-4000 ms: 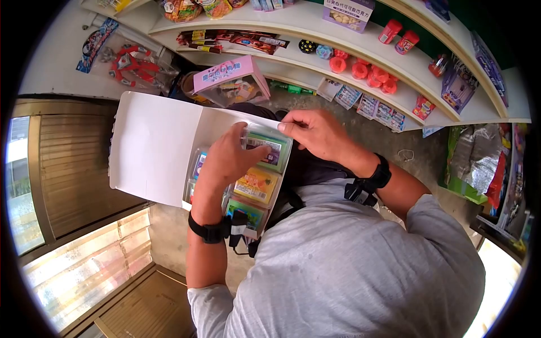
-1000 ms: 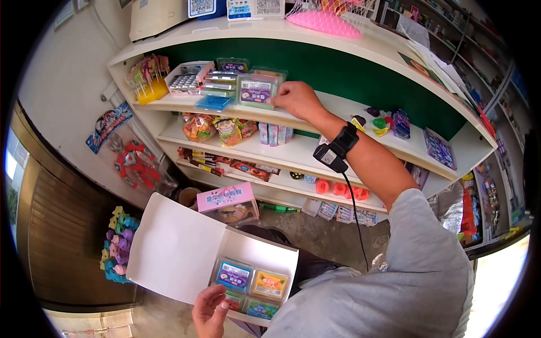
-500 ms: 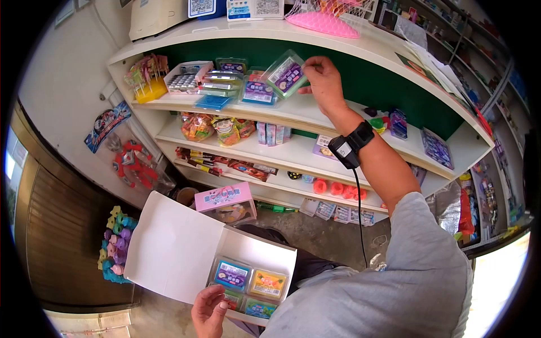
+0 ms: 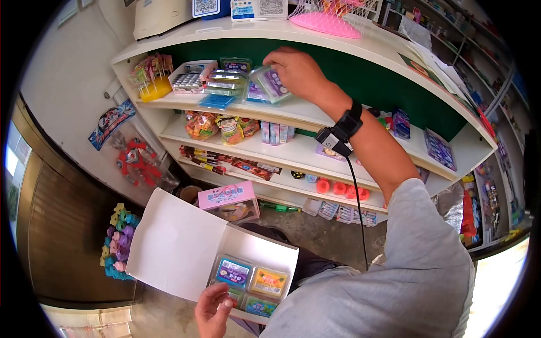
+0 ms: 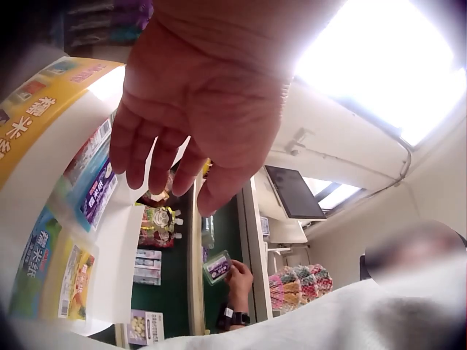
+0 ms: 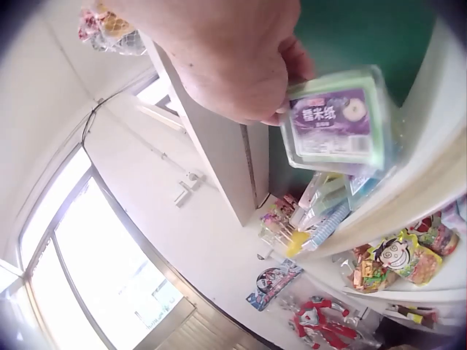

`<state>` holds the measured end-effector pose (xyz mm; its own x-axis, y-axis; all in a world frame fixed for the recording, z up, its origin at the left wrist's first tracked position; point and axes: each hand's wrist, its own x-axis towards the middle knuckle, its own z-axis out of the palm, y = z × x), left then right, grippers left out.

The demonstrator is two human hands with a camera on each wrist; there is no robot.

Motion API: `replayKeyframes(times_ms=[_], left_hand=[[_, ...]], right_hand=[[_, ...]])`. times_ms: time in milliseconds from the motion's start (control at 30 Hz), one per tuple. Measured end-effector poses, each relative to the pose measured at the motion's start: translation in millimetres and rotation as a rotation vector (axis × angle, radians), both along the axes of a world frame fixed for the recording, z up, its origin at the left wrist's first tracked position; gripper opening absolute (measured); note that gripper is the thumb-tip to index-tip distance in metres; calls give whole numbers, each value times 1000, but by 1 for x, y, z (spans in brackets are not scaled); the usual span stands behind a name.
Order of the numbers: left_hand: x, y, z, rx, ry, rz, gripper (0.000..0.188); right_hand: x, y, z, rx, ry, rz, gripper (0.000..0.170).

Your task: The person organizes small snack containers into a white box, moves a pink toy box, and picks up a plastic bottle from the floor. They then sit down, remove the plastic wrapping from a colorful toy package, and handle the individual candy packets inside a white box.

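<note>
My right hand (image 4: 298, 73) pinches the edge of a clear plastic pack of green sheets with a purple label (image 6: 332, 124). That pack is held tilted over the upper shelf, overlapping a blue pack (image 4: 256, 94) in the head view. On my lap lies an open white cardboard box (image 4: 174, 245) with several packs inside, among them a yellow-labelled pack (image 4: 267, 281) and a purple-labelled blue pack (image 4: 233, 272). At the box's near side is my left hand (image 4: 214, 312), fingers loosely bent and holding nothing. It partly covers one pack.
Left of the held pack are several stacked packs (image 4: 222, 84), a white tray (image 4: 189, 79) and lollipops in a yellow stand (image 4: 155, 87). Bagged snacks (image 4: 231, 129) fill the shelf below. A pink box (image 4: 228, 197) stands behind the white box. A cable (image 4: 358, 208) hangs from my right wrist.
Four seconds ago both hands were at the box. Since then my right hand has reached the shelf with the green pack, lifted and tilted it, then lowered it leftward. My left hand has barely moved lately.
</note>
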<state>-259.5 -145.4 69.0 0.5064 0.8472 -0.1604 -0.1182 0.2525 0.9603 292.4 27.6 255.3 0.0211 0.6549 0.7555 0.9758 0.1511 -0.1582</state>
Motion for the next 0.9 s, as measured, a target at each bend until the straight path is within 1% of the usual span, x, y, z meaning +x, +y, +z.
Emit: replayKeyframes(times_ms=[100,200,300,400,500,600,700,800,900], left_hand=[[-1,-4,-1,21,17,-5,39],[-1,-5,2,15,22,2,38],[1,-9,12,-2,25,18,38],[0,-10,11,-8,29,22,38],[-2,-10,7,4,68,30,38],[0,-10,7,-2,67,26,38],[3,-7,9,-21,72,11,37],[5,-6,9,-13,80,9,37],[7,-5,9,-6,88,7,37]], right_hand=[[-19,0,14,-286,-108,-175,22],[-30,14,6,-317,-267,-231,24],[-27,36,-17,-210,-415,-134,20],[-30,37,-29,-184,-355,-91,22],[-35,16,-31,-103,-334,-150,29],[-38,-5,-26,-293,-222,-228,45],[-25,-13,-38,-135,-182,-170,44],[-18,-26,-42,-187,-87,-193,53],[-26,-39,-41,-211,-78,-227,58]])
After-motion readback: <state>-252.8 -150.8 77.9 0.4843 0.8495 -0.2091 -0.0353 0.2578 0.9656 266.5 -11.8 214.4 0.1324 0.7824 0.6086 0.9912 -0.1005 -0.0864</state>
